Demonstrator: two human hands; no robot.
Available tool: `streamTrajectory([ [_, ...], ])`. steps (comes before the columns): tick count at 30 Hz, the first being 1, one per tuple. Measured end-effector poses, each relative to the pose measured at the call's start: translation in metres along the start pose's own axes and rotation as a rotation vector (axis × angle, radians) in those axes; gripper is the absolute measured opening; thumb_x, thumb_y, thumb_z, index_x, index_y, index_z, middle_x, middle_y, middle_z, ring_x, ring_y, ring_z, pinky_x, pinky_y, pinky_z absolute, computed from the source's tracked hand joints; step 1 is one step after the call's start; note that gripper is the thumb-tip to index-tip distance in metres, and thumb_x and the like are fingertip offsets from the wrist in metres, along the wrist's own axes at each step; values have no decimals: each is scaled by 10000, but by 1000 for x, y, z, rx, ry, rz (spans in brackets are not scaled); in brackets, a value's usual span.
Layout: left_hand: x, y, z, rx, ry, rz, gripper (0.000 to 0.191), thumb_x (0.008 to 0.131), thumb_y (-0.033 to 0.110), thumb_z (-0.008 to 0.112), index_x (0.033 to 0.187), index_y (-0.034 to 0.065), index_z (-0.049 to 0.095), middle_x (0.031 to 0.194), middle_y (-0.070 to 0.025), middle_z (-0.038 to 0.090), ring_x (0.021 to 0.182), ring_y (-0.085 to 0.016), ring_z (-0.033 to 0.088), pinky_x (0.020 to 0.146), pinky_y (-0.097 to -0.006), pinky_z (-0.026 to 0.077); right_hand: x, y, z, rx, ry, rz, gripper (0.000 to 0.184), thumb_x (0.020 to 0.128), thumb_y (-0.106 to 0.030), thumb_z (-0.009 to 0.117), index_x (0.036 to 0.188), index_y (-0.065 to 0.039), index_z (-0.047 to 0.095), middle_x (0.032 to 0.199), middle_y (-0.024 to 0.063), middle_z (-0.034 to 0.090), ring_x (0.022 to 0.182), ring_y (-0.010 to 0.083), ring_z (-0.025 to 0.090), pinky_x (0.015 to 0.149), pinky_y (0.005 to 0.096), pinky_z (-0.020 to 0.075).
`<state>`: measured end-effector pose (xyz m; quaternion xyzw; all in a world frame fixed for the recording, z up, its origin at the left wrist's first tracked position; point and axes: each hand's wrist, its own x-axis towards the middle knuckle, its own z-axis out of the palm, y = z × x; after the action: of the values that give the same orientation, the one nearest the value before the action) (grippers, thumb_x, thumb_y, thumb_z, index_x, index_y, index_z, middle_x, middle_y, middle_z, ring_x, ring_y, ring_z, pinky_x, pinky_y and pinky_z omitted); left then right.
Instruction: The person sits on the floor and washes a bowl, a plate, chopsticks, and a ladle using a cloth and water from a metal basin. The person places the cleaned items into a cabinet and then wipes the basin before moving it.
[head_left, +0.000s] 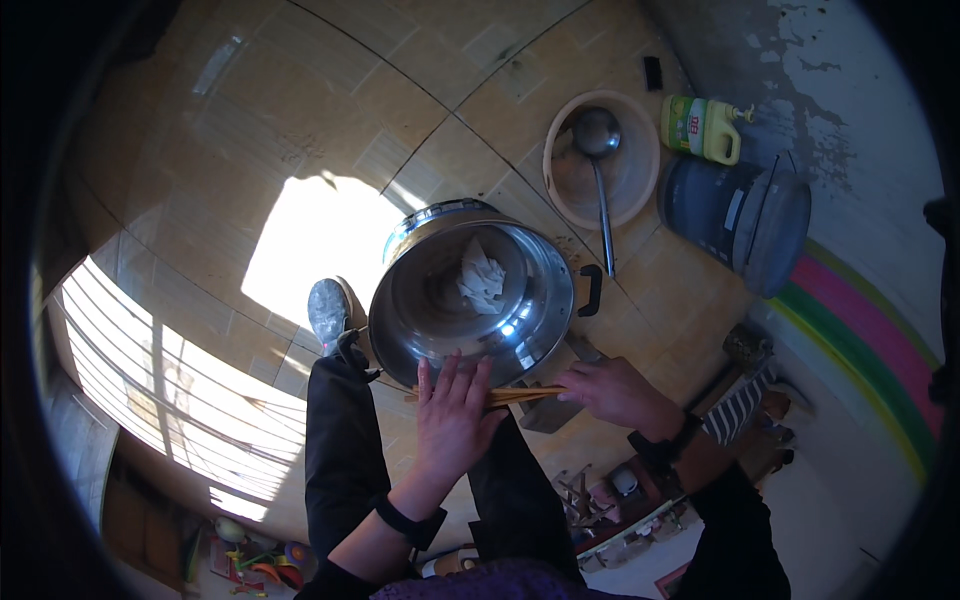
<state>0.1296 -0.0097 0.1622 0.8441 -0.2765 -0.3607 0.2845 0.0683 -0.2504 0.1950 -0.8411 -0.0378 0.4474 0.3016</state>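
A large steel pot (442, 300) with black side handles stands tilted before me, a crumpled white tissue (482, 279) lying inside it. Several wooden chopsticks (517, 393) lie crosswise at the pot's near rim. My left hand (455, 405) rests over their left part, fingers spread; whether it grips them cannot be told. My right hand (611, 394) holds their right end between thumb and fingers. Below the chopsticks, a grey metal object (551, 414) shows partly, near my right hand.
Beyond the pot at the right stands a beige basin (553, 180) with a steel ladle (602, 195) in it. Beside it are a yellow-green detergent jug (697, 127) and a dark lidded bucket (712, 214) on its side near the wall. My shoe (328, 311) is left of the pot.
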Motion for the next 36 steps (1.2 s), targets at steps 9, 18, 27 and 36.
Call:
streamTrajectory([
  [9,-14,-19,36,-797,-393,-423,260,900,295,577,924,37,554,645,-83,576,600,-222,572,577,-350,469,29,104,-18,454,630,389,338,793,-162,696,1094,-82,565,852,70,626,752,168,627,671,290,497],
  [18,-2,-16,15,-1312,-266,-902,263,893,268,613,751,71,513,573,19,488,447,-60,439,411,-211,342,90,239,54,632,472,956,670,826,-304,670,1302,80,399,817,120,637,726,189,611,702,290,483],
  [27,1,-14,20,-1281,-217,-963,341,902,311,583,654,95,492,488,15,435,385,-84,421,362,-221,324,104,242,56,654,258,860,391,865,-277,564,1215,-103,543,936,64,640,757,186,597,719,304,475],
  [36,0,-15,21,-1314,-98,-1015,438,924,440,509,711,57,523,479,13,405,365,-90,384,361,-231,291,114,196,41,1260,496,587,427,879,-389,566,1133,-45,576,899,57,628,761,159,604,717,283,476],
])
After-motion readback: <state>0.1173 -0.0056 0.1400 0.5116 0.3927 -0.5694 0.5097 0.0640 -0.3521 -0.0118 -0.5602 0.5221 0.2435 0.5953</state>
